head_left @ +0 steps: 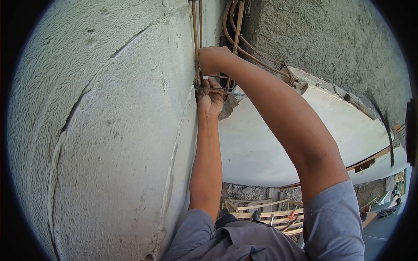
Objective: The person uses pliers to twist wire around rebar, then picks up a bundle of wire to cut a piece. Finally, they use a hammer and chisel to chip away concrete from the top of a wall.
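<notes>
Rusty vertical rebar [195, 35] rises along the wall, crossed low down by a horizontal steel bar [230, 92]. My left hand [210, 103] reaches up with its palm towards me, its fingers curled at this crossbar beside the vertical rods. Just above it, my right hand [212, 60] is closed in a fist against the vertical rebar. Its fingertips are turned away, so whatever it grips is hidden. More rebar [237, 30] stands to the right of my hands, with curved rods [261, 62] bending down to the broken concrete edge.
A rough plastered wall [117, 143] with a long crack fills the left. To the right is a smooth white curved surface [265, 139] with a broken concrete rim [322, 82]. Far below are wooden slats [265, 214], a red-handled tool [292, 214] and rubble [248, 191].
</notes>
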